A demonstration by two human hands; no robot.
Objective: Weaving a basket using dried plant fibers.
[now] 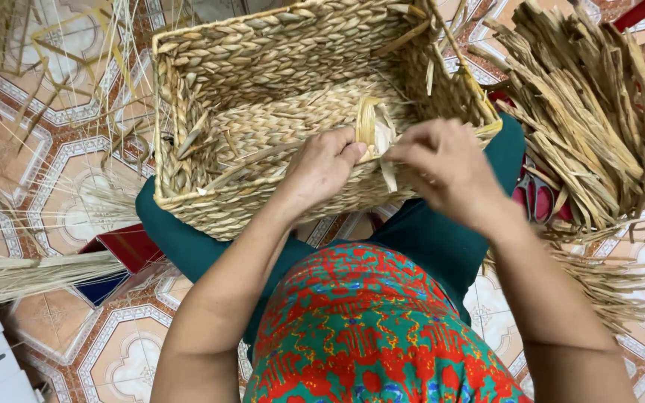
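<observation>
The rectangular basket of braided tan straw (263,112) rests on the person's lap, tilted with its open mouth toward the camera. Its four walls and base appear fully woven. Loose strand ends project from the inner left wall and along the far right rim, so finishing work appears to remain.

Both hands are at the near rim. The left hand (322,168) has its fingers pinched on a pale yellow flat straw strand (371,127) that loops up over the rim. The right hand (442,168) has its fingers closed on the lower end of the same strand, just beside the left hand. As a judgement, the strand is being tucked or tied into the rim; the body is done, and end-trimming is left.

Surroundings:
- A large pile of dried tan straw strips (599,112) lies to the right, touching the basket corner.
- Red-handled scissors (535,198) lie partly under that pile, near the right wrist.
- A bundle of thin pale reeds (31,276) lies to the left on the patterned tiled floor (121,343).

The right hand hides the strand's lower end.
</observation>
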